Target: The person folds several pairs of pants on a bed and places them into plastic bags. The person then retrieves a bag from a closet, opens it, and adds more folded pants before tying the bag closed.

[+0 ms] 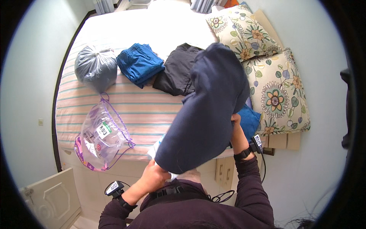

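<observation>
A large navy-blue garment hangs between my hands, bunched at its far end. At its lower left corner my left hand grips the edge, together with some white cloth that shows from behind. My right hand has hold of the garment's right edge, its fingers partly hidden by the fabric. Behind the far end of the navy cloth lies a folded black garment, partly covered from view. Blue cloth shows on the bed just beyond my right wrist.
On the striped bed lie a folded blue garment and a tied plastic bag with dark contents. A clear drawstring bag with purple cord overhangs the near edge. Floral pillows rest along the right side. A cabinet door stands open lower left.
</observation>
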A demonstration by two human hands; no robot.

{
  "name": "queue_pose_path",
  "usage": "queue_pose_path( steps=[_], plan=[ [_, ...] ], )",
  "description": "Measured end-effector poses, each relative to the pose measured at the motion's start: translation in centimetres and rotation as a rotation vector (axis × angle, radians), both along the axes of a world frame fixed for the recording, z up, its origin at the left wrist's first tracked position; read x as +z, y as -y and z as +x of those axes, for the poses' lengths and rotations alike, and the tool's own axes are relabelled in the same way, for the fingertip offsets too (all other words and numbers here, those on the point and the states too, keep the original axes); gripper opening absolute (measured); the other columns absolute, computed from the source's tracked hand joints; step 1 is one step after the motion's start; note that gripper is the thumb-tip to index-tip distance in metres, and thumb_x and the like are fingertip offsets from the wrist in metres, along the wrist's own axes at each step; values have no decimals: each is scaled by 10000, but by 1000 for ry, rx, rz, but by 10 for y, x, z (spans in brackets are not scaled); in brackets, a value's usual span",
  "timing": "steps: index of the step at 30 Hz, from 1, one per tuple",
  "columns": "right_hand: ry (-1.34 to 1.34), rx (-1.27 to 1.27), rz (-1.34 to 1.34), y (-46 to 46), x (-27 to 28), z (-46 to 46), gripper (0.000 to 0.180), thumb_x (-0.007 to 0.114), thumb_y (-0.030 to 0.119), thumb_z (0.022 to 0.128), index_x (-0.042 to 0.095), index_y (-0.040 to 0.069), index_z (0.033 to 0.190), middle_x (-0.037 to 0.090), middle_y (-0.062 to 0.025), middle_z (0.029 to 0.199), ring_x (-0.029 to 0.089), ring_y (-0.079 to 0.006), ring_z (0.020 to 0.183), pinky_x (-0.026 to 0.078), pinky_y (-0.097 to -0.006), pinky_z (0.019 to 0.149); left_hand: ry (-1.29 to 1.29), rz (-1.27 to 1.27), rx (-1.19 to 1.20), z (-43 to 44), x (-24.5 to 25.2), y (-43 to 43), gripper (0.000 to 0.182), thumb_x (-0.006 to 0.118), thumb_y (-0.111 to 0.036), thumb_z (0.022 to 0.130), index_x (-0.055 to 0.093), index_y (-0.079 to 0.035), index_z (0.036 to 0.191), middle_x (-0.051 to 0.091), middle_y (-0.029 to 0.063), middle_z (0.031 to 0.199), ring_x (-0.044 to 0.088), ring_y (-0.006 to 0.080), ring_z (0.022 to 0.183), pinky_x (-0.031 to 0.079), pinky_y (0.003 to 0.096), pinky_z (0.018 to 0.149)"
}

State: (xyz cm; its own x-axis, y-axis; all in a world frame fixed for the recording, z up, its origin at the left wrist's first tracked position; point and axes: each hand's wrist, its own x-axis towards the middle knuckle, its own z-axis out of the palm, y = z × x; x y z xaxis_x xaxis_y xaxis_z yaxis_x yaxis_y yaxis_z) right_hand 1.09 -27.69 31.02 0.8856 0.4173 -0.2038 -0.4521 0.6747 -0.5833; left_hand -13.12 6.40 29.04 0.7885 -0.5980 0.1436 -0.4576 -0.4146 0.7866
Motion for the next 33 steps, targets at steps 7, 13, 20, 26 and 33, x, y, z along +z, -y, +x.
queue_pose_path(
  steps=[7, 13, 20, 26, 33],
  plan=[
    [28, 511, -70, 4, 20, -86, 483, 571, 126, 796, 459, -26, 1241, 553, -162, 1178, 593, -258, 1022, 462, -338, 932, -108, -199, 465, -62, -5, 11, 173, 784, -79, 607, 614, -103, 621, 528, 31, 735, 539, 216, 737, 425, 372, 705],
    [-171, 910, -195, -24, -18, -138, 455, 550, 117, 824, 452, -13, 1249, 535, -146, 1201, 575, -240, 1048, 448, -330, 947, -6, -494, 770, -57, -49, -10, 524, 863, -269, 582, 386, -54, 621, 474, 69, 748, 512, 238, 796, 383, 444, 1000],
    [-334, 1005, -191, -22, -41, -184, 423, 525, 107, 856, 444, 2, 1258, 513, -128, 1227, 554, -219, 1078, 432, -322, 965, -202, 4, 996, -31, -50, -37, 523, 641, -523, 800, 569, -8, 741, 509, 89, 736, 503, 173, 711, 365, 326, 589],
    [-302, 837, -291, -20, -27, -187, 397, 503, 98, 884, 437, 15, 1266, 495, -112, 1250, 537, -201, 1104, 418, -314, 980, -287, -447, 580, -52, -49, -9, 618, 816, -491, 584, 666, -31, 969, 669, 72, 937, 608, 221, 958, 438, 342, 917],
    [-70, 630, -61, -22, -89, -159, 286, 431, 159, 953, 490, 42, 1208, 527, -83, 1220, 551, -180, 1081, 422, -298, 970, -357, -516, 482, -72, -50, -17, 915, 834, -525, 485, 550, -32, 1202, 551, 126, 1230, 511, 262, 1158, 381, 370, 992]
  ],
)
